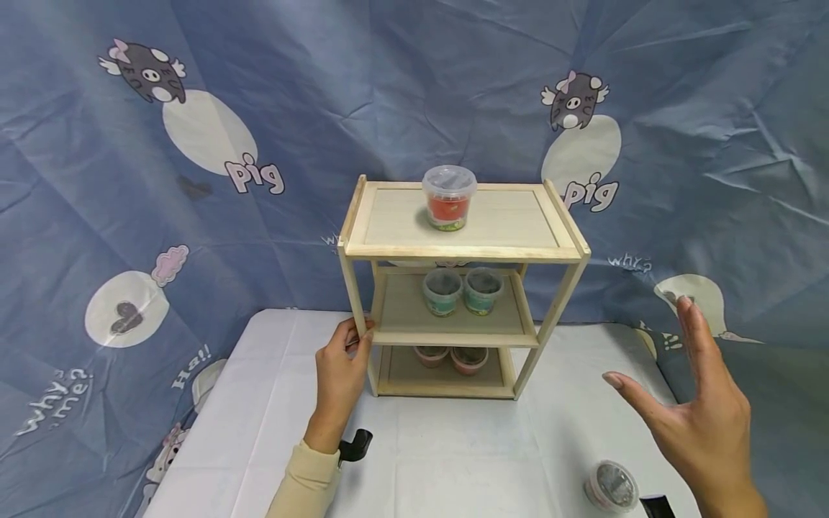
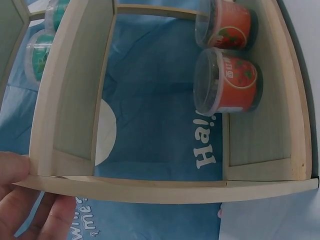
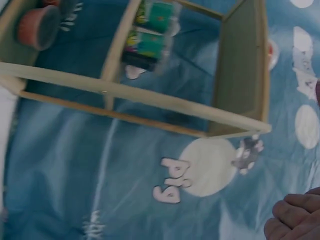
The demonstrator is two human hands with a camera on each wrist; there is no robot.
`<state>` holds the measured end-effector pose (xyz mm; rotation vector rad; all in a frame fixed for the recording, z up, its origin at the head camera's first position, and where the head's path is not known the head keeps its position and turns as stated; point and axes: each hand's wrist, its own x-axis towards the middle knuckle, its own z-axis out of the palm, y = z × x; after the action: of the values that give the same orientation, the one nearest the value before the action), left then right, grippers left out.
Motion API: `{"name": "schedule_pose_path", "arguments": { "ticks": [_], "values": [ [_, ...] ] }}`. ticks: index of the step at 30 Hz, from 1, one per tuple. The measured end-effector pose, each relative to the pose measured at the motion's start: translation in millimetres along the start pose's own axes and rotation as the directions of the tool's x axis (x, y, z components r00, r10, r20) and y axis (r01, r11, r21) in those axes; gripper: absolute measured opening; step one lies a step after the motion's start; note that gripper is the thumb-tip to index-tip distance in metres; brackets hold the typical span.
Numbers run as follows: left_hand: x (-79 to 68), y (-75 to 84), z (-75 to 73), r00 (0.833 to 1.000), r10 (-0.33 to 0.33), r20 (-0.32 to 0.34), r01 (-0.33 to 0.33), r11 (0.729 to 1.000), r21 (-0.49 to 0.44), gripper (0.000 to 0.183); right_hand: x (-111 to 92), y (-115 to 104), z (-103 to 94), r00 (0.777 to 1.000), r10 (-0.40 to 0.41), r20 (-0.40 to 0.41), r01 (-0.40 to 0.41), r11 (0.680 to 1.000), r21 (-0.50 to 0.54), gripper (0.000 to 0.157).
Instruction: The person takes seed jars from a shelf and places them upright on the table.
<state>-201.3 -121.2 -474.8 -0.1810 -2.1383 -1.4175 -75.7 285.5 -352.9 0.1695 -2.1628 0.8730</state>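
A small three-tier wooden shelf (image 1: 453,334) stands on the white-covered table. My left hand (image 1: 343,370) grips its left front post at the height of the middle tier; in the left wrist view the thumb and fingers (image 2: 55,217) lie about the wood. A clear-lidded tub with red contents (image 1: 449,198) sits on the top tier. Two green tubs (image 1: 442,292) stand side by side on the middle tier, and two red tubs (image 2: 227,82) on the bottom one. My right hand (image 1: 702,424) is raised at the right, thumb and fingers spread, holding nothing.
Another lidded tub (image 1: 612,486) stands on the table (image 1: 453,460) at the front right, below my right hand. A blue cloth (image 1: 414,86) with pig prints hangs close behind the shelf.
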Motion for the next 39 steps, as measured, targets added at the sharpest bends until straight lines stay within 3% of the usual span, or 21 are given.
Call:
{"name": "schedule_pose_path", "arguments": {
  "ticks": [7, 16, 27, 30, 38, 39],
  "values": [
    [-3.8, -3.6, -1.4, 1.000, 0.003, -0.006, -0.003, 1.000, 0.011, 0.026, 20, -19, 8.9, 0.996, -0.085, 0.001, 0.084, 0.986, 0.142, 0.107],
    [-11.1, -5.1, 0.0, 1.000, -0.002, 0.006, 0.002, 1.000, 0.015, 0.026, 45, -49, 15.3, 0.975, -0.220, -0.040, 0.223, 0.967, 0.119, 0.105],
    [-4.2, -3.7, -1.4, 1.000, 0.022, -0.002, -0.022, 1.000, 0.008, 0.027, 90, -59, 25.5, 0.961, -0.276, 0.007, 0.270, 0.945, 0.187, 0.103],
    [-2.2, -3.0, -1.0, 1.000, 0.027, -0.001, -0.027, 1.000, 0.011, 0.026, 98, -62, 28.6, 0.964, -0.264, 0.029, 0.254, 0.946, 0.200, 0.093],
    [-1.3, -1.4, 0.1, 1.000, 0.015, 0.004, -0.015, 1.000, 0.012, 0.022, 114, -69, 34.9, 0.964, -0.258, 0.057, 0.238, 0.942, 0.237, 0.095],
    [-1.1, -1.5, 0.1, 1.000, 0.015, 0.003, -0.015, 1.000, 0.011, 0.022, 116, -70, 35.9, 0.967, -0.247, 0.067, 0.226, 0.946, 0.234, 0.101]
  ]
}}
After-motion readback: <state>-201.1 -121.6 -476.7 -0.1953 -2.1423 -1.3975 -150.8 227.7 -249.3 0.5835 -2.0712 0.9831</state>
